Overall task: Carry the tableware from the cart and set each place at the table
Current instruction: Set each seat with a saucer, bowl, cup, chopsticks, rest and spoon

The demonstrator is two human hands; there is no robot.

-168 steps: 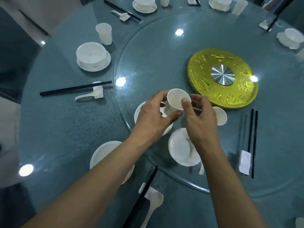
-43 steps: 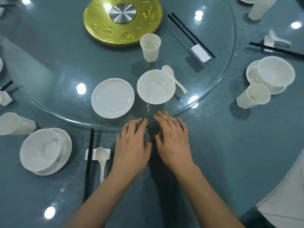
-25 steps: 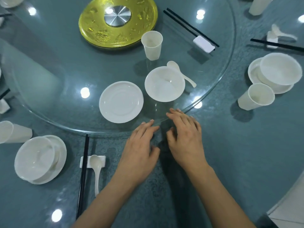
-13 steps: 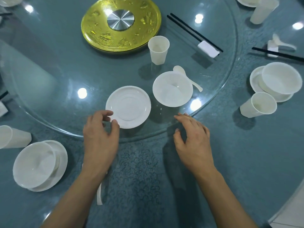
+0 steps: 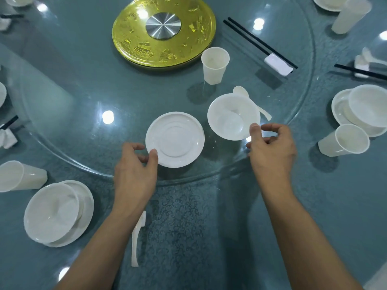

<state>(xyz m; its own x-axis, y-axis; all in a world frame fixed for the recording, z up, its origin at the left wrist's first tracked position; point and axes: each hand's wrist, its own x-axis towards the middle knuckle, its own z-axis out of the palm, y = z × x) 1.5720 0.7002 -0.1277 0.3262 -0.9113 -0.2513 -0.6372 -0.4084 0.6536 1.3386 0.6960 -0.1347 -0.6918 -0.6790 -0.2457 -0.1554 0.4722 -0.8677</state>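
White, stiff and probably light, slippery plastic, the plate (image 5: 174, 139) and bowl (image 5: 233, 116) lie on the glass turntable's (image 5: 79, 97) near part, left hand (image 5: 136, 166) pinching the plate's near rim, right hand (image 5: 272, 149) seemingly pinching the bowl's rim, good holding places.

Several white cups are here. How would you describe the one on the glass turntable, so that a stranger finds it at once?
Find the gold disc at the centre of the glass turntable. Just off its near right edge stands a white cup. It is the only cup on the glass; the other cups stand on the outer table beside plates.
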